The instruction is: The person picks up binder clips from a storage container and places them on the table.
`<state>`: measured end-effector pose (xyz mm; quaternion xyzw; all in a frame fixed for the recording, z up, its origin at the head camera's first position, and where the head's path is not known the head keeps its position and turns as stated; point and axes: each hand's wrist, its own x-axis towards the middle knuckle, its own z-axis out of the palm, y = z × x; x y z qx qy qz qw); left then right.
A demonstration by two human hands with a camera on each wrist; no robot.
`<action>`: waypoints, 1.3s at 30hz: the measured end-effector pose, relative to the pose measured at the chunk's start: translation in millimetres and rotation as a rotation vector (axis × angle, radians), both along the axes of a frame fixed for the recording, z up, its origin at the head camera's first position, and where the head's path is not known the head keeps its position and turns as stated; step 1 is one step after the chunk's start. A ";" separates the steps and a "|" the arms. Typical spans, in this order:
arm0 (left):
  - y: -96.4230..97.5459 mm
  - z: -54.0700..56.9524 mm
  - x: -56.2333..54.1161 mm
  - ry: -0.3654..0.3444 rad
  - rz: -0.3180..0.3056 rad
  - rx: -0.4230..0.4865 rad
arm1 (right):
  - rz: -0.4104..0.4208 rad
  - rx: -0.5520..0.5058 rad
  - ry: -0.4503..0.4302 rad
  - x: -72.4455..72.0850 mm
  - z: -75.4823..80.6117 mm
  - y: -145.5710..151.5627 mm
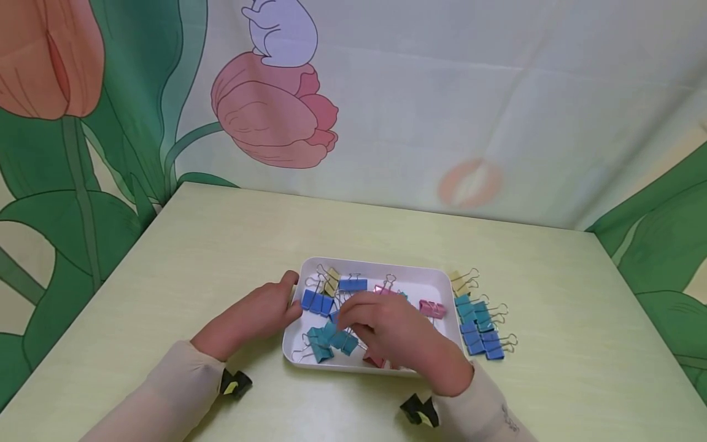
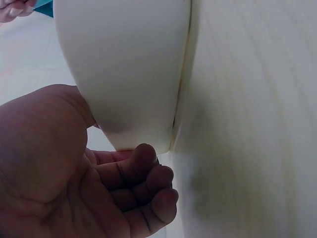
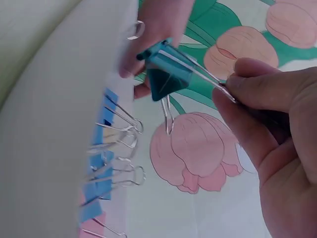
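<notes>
A white tray full of scattered binder clips stands on the table. My left hand grips its left end, thumb over the rim and curled fingers against the outer wall in the left wrist view. Over the tray's middle, my right hand pinches a teal binder clip by one wire handle, between thumb and forefinger; its other handle hangs down. Around it in the tray lie blue clips, a yellow clip, another teal clip and pink clips. My right hand hides some clips.
Just beyond the tray's right side, clips lie in a column: yellow, teal and blue. A printed flower curtain hangs behind the table's back edge. Pale table surface extends to the right.
</notes>
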<state>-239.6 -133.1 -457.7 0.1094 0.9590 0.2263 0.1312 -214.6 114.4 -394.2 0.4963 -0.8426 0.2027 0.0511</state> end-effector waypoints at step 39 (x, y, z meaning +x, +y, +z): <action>1.6 2.8 2.8 -0.012 0.006 0.033 | -0.590 -0.565 -0.168 -13.6 54.2 111.6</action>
